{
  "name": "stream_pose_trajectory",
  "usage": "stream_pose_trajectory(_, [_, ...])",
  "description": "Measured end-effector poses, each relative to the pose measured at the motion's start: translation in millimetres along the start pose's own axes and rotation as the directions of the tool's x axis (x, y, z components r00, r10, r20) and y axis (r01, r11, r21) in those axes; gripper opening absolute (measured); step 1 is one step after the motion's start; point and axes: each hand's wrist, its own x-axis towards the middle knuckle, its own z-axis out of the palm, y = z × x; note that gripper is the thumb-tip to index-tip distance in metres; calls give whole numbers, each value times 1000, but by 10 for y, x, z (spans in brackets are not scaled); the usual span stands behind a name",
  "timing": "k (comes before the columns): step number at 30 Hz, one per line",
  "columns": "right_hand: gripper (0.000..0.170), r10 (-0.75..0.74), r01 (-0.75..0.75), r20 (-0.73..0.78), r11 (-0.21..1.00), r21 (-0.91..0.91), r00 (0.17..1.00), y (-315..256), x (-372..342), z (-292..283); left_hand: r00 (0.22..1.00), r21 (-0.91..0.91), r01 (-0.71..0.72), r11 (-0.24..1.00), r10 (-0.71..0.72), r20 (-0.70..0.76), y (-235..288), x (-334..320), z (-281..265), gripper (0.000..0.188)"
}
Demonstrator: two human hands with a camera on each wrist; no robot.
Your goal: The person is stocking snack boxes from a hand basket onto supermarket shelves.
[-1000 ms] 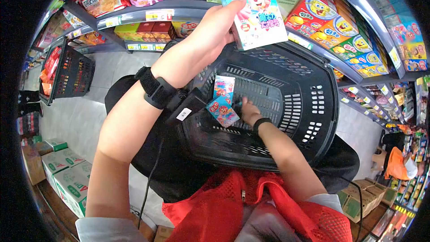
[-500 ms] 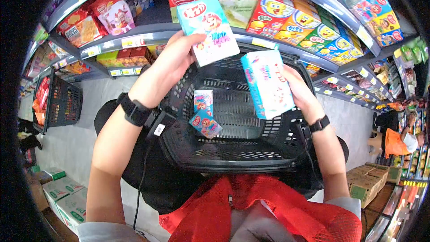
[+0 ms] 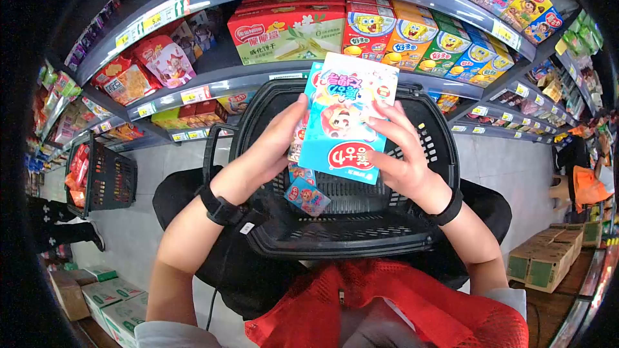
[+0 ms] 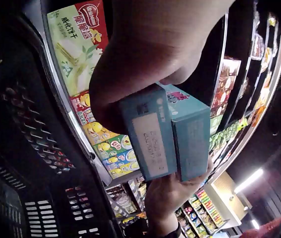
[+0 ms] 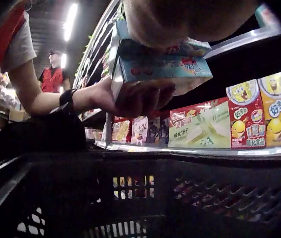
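Two blue-and-white snack boxes, pressed close together, are held up over a black shopping basket (image 3: 271, 232). The front box (image 3: 342, 122) shows its cartoon face and red logo upside down in the head view, largely covering the other. Blue ends of both show in the left wrist view, one box (image 4: 153, 136) beside the other box (image 4: 192, 144). My left hand (image 3: 274, 138) grips the pair from the left. At the right, my right hand (image 3: 406, 154) holds them with fingers spread over the front face. Inside the basket lies a small blue pack (image 3: 308, 196) against another pack (image 3: 300, 173).
Ahead, shelves carry a red-and-green wafer box (image 3: 287, 35), several cartoon boxes (image 3: 409, 38) and snack bags (image 3: 161, 61). A second basket (image 3: 106, 171) with red packs stands on the floor at left. Cartons (image 3: 116, 303) lie at lower left, more cartons (image 3: 545, 254) at right.
My right hand has come up out of the basket with a second box. Both hands have moved together, bringing the two boxes against each other over the basket. The view has shifted along the shelf.
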Motion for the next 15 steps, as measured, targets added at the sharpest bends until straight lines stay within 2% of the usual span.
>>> stream_pose_trajectory(3, [32, 65, -66, 13, 992, 106, 998, 25, 31, 81, 995, 46, -56, 997, 53, 83, 11, -44, -32, 54])
stream_pose_trajectory(5, [33, 130, -137, 54, 974, 180, 990, 36, 26, 93, 995, 84, -77, 993, 72, 65, 35, -91, 6, 55])
stream_pose_trajectory(7, [37, 136, -145, 62, 969, 198, 989, 39, 12, 121, 995, 121, -91, 988, 86, 49, 30, -102, 31, 57])
stream_pose_trajectory(9, [38, 274, -257, -125, 957, 133, 954, 5, 30, 166, 990, 124, -136, 983, 139, -19, 11, -88, 28, 60])
stream_pose_trajectory(10, [39, 237, -218, -115, 964, 151, 965, 28, 36, 175, 988, 88, -149, 985, 151, -18, 8, -82, 28, 59])
stream_pose_trajectory(11, [36, 559, -507, -171, 818, 272, 811, -57, 61, 182, 988, 91, -153, 984, 155, -20, 8, -66, 23, 59])
stream_pose_trajectory(13, [36, 751, -588, -40, 548, 595, 659, -58, 29, 249, 927, 153, -342, 927, 360, -107, -35, 0, -2, 60])
stream_pose_trajectory(14, [38, 866, -685, 376, -55, 727, 330, -67, 52, 209, 894, 193, -387, 902, 418, -161, -40, 45, -55, 63])
stream_pose_trajectory(15, [40, 816, -719, 490, -140, 681, 306, -89, 69, 212, 893, 196, -388, 901, 420, -163, -38, 57, -76, 63])
